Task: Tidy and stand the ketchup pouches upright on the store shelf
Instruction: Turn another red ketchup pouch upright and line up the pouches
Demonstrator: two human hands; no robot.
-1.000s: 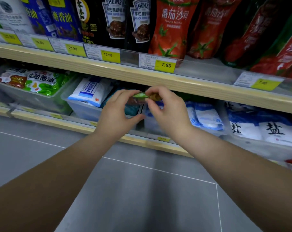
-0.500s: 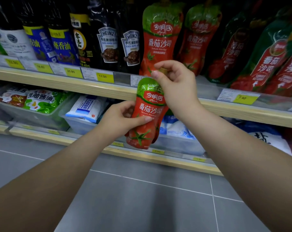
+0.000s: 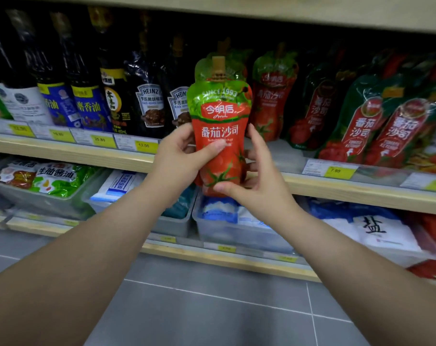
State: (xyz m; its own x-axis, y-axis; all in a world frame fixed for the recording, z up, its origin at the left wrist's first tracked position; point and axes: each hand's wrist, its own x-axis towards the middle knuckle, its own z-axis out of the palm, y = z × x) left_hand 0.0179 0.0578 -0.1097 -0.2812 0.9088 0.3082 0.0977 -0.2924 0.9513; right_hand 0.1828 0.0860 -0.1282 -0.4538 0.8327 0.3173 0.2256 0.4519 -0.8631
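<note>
Ketchup in a red and green soft plastic pouch with a tan spout cap (image 3: 220, 128) is held upright in front of the light wooden store shelf (image 3: 336, 189), label facing the camera, its white Chinese lettering and tomato picture plain to read. The left hand (image 3: 178, 158) grips the pouch from its left side, thumb pressed across the red front at mid-height and the fingers wrapped behind. The right hand (image 3: 259, 181) clasps it from the right and below, thumb lying across the bottom edge and the fingers curled around the back. The pouch hangs in the air, its base level with the shelf's front edge and not resting on the board. Behind it, a matching red and green pouch (image 3: 274, 96) stands upright on the shelf, and further right several darker green and red ketchup pouches (image 3: 366, 123) lean over to the left against one another. To the left stand dark glass sauce bottles (image 3: 149, 96) with Heinz labels. Yellow price tags (image 3: 339, 170) run along the shelf rail. Below, grey plastic bins (image 3: 177, 224) hold white and blue bags.
</note>
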